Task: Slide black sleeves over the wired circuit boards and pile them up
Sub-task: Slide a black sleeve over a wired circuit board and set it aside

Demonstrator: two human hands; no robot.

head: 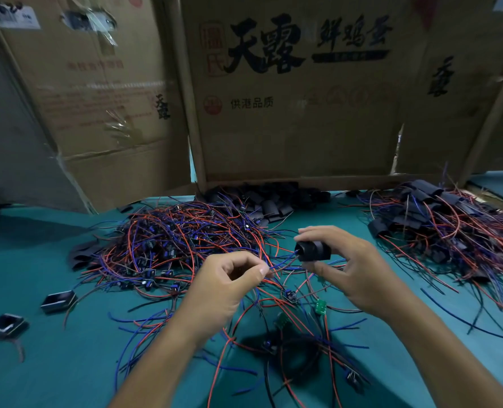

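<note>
My right hand point(353, 269) grips a black sleeve point(313, 251) between thumb and fingers, its open mouth facing left. My left hand point(229, 287) pinches the red and blue wires point(282, 263) that run into that mouth; the board on them is hidden inside the sleeve or behind my fingers. A tangled heap of wired circuit boards point(179, 242) lies on the green table just beyond my hands. Empty black sleeves point(271, 201) are heaped at the back centre. On the right sits a pile of sleeved boards point(439, 219).
Cardboard boxes point(297, 92) wall off the back of the green table point(38, 254). Two open-mouthed black pieces point(58, 301) point(7, 325) lie at the left. Loose wired boards, two of them green point(320, 306), are scattered under my forearms.
</note>
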